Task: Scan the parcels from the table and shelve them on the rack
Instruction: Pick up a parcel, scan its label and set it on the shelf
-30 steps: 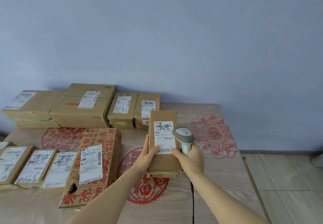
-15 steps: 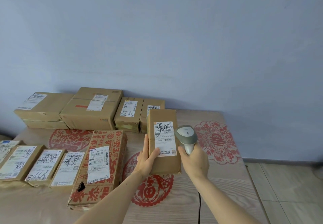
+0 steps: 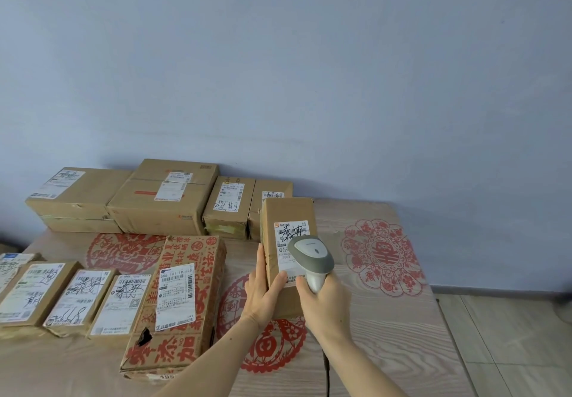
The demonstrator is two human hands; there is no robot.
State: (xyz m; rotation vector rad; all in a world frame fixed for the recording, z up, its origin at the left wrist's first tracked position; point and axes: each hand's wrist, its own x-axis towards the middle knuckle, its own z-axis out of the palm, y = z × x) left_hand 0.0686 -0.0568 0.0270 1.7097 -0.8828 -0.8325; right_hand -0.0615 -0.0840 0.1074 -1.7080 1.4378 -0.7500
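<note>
A narrow brown parcel is held tilted up from the table at the centre of the frame by the left hand, whose thumb is pressed onto the lower edge of the white label while the fingers lie along the parcel's left side. A grey barcode scanner is gripped by its handle in the right hand, with its head laid over the label's lower right part; a dark cable is seen running from below the hand toward the bottom edge. Just left of the held parcel, a box printed with red characters is lying flat on the table. Further to the lower left, a row of flat labelled parcels is set side by side. Along the wall in the left middle of the frame, four larger brown boxes are lined up touching one another. The table surface is covered with a wood-grain sheet printed with red paper-cut motifs. Tiled floor is visible at the lower right.
</note>
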